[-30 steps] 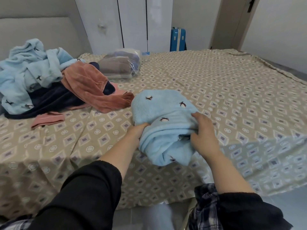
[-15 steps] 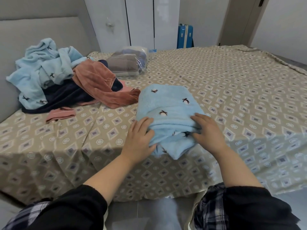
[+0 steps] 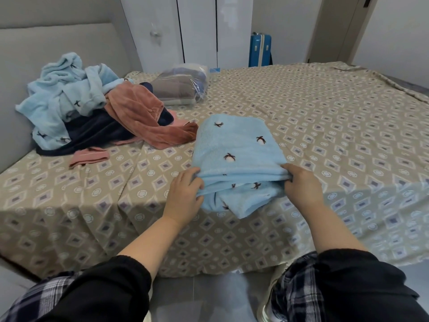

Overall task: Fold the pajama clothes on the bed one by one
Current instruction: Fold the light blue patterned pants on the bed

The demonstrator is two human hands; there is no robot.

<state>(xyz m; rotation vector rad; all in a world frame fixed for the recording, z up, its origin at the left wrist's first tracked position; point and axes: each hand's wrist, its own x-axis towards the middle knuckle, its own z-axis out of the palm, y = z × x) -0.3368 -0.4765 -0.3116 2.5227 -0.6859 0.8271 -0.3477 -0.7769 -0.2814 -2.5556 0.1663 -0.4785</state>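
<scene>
On the bed (image 3: 325, 126), left hand (image 3: 184, 196) and right hand (image 3: 301, 189) each pinch the folded blue pajama (image 3: 234, 149).

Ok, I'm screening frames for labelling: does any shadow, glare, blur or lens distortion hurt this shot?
Head view: a broad shadow darkens the near strip of the bed; left hand, right hand and the blue pajama piece they grip are sharp, evenly lit; the wide-angle lens tilts the wardrobe doors; faint glare on the plastic-wrapped bundle.
</scene>
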